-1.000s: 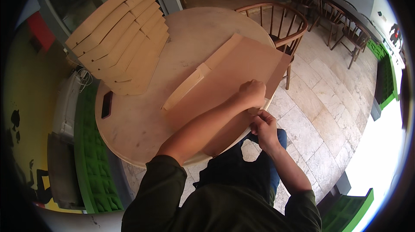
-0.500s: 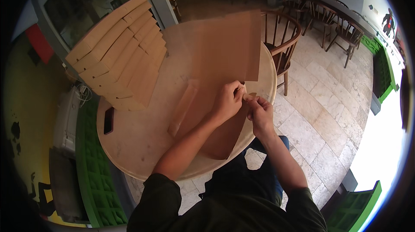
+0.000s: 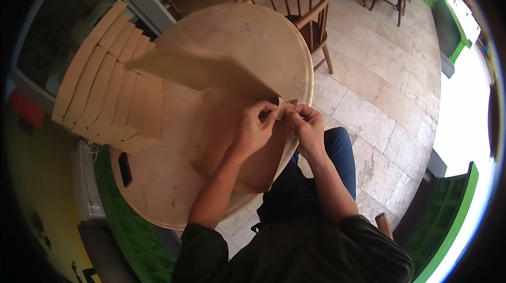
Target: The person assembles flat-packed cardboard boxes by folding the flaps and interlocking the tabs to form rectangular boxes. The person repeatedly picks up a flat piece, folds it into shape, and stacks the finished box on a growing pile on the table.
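A partly folded brown cardboard box (image 3: 224, 138) lies on the round table (image 3: 253, 30) before me, its lid panel (image 3: 205, 67) tilted up on the far side. At the box's right corner, both hands meet on a small folded flap (image 3: 283, 108). My left hand (image 3: 254, 129) is closed in a pinch on the flap's left side. From the right, my right hand (image 3: 307, 125) pinches the flap's other side between thumb and fingers. The fingers partly hide the corner.
A tall leaning stack of folded cardboard boxes (image 3: 105, 83) stands on the table's left. Near it lies a dark phone (image 3: 125, 169) by the table edge. A wooden chair (image 3: 311, 19) is close to the far right edge. Green panels (image 3: 142, 241) border the lower left.
The lid panel has swung from nearly upright toward the left and lower. Both hands have stayed at the corner flap. My view has shifted, bringing the scene lower and leftward.
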The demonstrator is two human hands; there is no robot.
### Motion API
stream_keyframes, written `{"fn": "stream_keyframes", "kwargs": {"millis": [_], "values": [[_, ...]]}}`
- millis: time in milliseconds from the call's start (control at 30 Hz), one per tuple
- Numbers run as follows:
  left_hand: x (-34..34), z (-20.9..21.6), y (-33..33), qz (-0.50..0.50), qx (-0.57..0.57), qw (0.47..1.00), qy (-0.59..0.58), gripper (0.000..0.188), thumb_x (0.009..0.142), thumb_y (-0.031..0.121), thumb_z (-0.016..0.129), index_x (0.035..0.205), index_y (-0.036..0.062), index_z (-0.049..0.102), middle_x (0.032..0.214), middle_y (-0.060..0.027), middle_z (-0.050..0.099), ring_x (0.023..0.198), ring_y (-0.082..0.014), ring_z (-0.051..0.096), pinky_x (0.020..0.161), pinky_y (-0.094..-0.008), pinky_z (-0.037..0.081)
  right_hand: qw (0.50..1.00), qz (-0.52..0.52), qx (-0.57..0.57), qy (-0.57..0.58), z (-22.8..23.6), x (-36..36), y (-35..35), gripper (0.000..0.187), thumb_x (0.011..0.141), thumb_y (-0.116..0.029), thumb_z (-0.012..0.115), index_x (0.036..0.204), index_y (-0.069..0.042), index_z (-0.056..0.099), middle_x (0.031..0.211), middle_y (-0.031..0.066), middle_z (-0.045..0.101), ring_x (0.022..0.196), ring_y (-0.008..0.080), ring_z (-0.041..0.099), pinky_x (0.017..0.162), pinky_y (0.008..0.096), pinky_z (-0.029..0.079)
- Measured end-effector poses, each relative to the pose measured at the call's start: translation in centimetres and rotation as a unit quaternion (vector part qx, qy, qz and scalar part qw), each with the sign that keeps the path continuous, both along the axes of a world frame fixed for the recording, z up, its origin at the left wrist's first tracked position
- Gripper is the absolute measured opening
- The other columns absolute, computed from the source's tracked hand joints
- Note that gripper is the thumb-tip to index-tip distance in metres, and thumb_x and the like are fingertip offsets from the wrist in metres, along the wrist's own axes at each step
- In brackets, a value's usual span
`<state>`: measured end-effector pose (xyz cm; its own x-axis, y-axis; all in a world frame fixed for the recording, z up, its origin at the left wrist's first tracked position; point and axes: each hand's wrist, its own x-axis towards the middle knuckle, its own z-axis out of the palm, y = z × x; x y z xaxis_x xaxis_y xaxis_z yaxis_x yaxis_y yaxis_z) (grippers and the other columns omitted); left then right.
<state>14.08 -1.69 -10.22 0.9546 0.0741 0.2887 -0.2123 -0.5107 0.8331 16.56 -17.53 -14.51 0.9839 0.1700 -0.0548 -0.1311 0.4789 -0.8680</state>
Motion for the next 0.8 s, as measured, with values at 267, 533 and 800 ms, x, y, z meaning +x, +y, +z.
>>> {"fn": "stream_keyframes", "kwargs": {"millis": [267,533,800], "values": [[0.2,-1.9,2.4,-0.022,0.158,0.986,0.047,0.020,0.107,0.015,0.065,0.116,-0.0002,0.073,0.099,-0.0030,0.072,0.092,-0.0133,0.067,0.082,-0.0311,0.057,0.999,0.019,-0.029,-0.022,0.7,-0.3,-0.8,0.018,0.100,-0.011,0.072,0.085,-0.003,0.069,0.069,-0.0035,0.062,0.056,0.0031,0.051,0.053,0.0219,0.040],[0.4,-1.9,1.8,-0.006,-0.060,0.995,0.078,0.022,0.107,0.017,0.067,0.117,-0.0004,0.073,0.104,-0.0052,0.073,0.093,-0.0146,0.067,0.085,-0.0324,0.056,0.996,0.057,-0.064,-0.033,1.4,0.4,-1.4,0.017,0.099,-0.009,0.073,0.083,-0.002,0.071,0.070,-0.0031,0.064,0.056,0.0024,0.052,0.051,0.0217,0.038],[-0.4,0.0,0.4,-0.031,-0.016,0.997,0.076,0.019,0.107,0.013,0.064,0.117,0.0000,0.072,0.101,-0.0059,0.074,0.091,-0.0145,0.068,0.085,-0.0329,0.055,0.989,0.110,-0.084,-0.046,3.2,0.9,-2.5,0.016,0.099,-0.009,0.073,0.086,0.000,0.073,0.073,0.0005,0.069,0.056,0.0048,0.055,0.051,0.0209,0.042]]}}
